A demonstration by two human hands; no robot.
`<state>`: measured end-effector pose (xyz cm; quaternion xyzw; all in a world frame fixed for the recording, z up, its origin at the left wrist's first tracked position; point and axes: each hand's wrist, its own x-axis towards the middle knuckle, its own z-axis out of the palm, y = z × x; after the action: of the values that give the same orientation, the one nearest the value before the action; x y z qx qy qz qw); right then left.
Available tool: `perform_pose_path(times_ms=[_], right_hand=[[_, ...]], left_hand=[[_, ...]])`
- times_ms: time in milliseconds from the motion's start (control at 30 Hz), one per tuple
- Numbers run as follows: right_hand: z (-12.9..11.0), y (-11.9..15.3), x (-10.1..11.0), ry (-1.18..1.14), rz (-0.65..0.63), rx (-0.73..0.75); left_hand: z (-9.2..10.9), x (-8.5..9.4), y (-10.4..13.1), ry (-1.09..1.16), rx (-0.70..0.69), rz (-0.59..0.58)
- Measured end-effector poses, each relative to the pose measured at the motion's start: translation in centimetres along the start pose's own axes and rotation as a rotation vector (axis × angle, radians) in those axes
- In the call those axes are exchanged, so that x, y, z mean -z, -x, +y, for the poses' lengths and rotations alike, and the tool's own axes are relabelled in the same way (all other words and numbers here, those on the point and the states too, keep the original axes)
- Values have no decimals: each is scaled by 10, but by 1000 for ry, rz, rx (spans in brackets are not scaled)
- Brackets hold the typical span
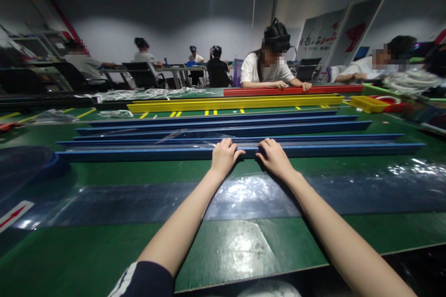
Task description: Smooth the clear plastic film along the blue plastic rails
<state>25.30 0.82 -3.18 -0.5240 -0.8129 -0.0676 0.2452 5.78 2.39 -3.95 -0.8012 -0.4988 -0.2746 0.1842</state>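
Both hands are at the nearest long blue channel strip (167, 154), which lies crosswise on the green table. My left hand (225, 157) grips its near edge, fingers bent over the top and thumb pointing right. A short gap away, my right hand (273, 155) grips the same edge with fingers curled over it. The fingertips are partly hidden behind the edge. Several more blue channel strips (226, 126) lie parallel beyond. Between my forearms and the table runs a flat band of clear plastic film (132, 202).
A roll of the film (28, 167) sits at the left. Farther back lie yellow strips (237, 103) and red strips (331, 89), the red ones under a co-worker's hands (292, 85). A yellow tray (367, 104) stands at the right. The green table's (230, 260) near edge is close.
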Motion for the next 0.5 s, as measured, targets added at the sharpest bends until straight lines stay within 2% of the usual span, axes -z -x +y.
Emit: perform_pose_path(times_ms=[200,500], right_hand=[[0,-3,-4,-2,-3,-52],[-4,-6,-1,74,-54,-50]], left_hand=[[0,0,-1,-1,-2,-24],[0,-1,0,-44,-19,-41]])
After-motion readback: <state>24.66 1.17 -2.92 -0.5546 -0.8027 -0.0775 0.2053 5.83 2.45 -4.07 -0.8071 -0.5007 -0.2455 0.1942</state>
